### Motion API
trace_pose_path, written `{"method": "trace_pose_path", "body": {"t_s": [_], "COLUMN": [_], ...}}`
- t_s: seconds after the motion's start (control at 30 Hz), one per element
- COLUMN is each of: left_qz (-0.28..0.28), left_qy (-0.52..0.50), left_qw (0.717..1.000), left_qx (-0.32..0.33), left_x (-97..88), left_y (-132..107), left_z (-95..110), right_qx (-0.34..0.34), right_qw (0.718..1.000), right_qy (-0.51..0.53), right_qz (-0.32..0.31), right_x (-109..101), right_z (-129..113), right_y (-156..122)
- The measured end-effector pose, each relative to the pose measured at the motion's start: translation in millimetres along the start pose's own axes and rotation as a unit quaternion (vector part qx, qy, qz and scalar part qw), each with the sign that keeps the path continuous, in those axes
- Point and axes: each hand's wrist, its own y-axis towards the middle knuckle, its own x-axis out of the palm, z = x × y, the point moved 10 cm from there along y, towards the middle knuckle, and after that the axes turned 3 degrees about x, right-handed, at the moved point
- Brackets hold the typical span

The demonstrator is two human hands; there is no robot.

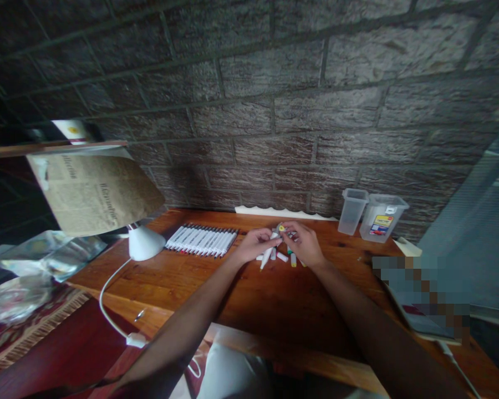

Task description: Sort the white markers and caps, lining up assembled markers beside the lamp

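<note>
My left hand (pixel 255 244) is closed round a white marker (pixel 267 256) that points down toward the wooden desk (pixel 216 288). My right hand (pixel 304 243) pinches the marker's upper end, where a yellow cap (pixel 281 228) shows. Both hands meet above a small heap of loose markers (pixel 283 257) lying on the desk. To the left lies a tidy row of several white markers (pixel 202 240), side by side.
Two clear plastic containers (pixel 351 210) (pixel 381 217) stand at the back right against the brick wall. A white lamp base (pixel 144 243) with its cable sits at left, under a paper-covered shade (pixel 100 191). A blurred flat object (pixel 424 299) lies at right.
</note>
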Motion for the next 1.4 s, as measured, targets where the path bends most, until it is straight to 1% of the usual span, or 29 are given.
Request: {"method": "trace_pose_path", "body": {"t_s": [0.17, 0.33, 0.5, 0.67, 0.83, 0.9, 1.03, 1.1, 1.17, 1.3, 1.4], "left_qz": [-0.006, -0.005, -0.017, -0.017, -0.018, -0.012, 0.023, 0.036, 0.042, 0.045, 0.045], "left_qy": [-0.004, -0.001, 0.005, 0.016, 0.013, 0.007, -0.01, -0.012, -0.01, -0.006, 0.002], "left_qw": [1.0, 1.0, 1.0, 1.0, 1.0, 1.0, 1.0, 0.999, 0.999, 0.999, 0.999], "left_qx": [-0.001, 0.001, -0.001, 0.009, 0.004, 0.006, 0.007, 0.003, 0.001, 0.004, 0.006], "left_x": [1.2, 3.6, 6.8, 5.3, 5.3, 3.6, -5.0, -8.1, -9.7, -10.2, -10.3], "left_y": [-0.6, -1.9, -2.4, -1.4, 0.0, 1.1, 3.7, 4.2, 4.2, 3.4, 3.2], "left_z": [-1.1, 3.5, 6.3, 3.4, -1.2, -2.6, -6.2, -8.2, -9.1, -8.3, -7.4], "right_qx": [0.006, 0.019, 0.018, 0.019, 0.018, 0.02, 0.029, 0.036, 0.051, 0.106, 0.137], "right_qw": [1.0, 1.0, 1.0, 1.0, 0.999, 0.999, 0.999, 0.998, 0.996, 0.983, 0.976], "right_qy": [-0.006, -0.004, -0.009, -0.012, -0.016, -0.016, -0.025, -0.039, -0.062, -0.116, -0.137], "right_qz": [0.006, 0.017, 0.018, 0.019, 0.02, 0.019, 0.017, 0.021, 0.035, 0.091, 0.095], "right_x": [-1.7, -5.0, -5.3, -5.9, -6.0, -4.9, -4.9, -8.9, -17.3, -40.7, -47.1], "right_z": [1.4, 2.7, 2.2, 2.3, 2.5, 3.2, 7.2, 11.6, 20.1, 49.1, 70.8], "right_y": [-0.5, -0.6, -0.7, -0.5, -0.8, -1.0, 0.1, 2.0, 4.2, 4.0, 0.7]}}
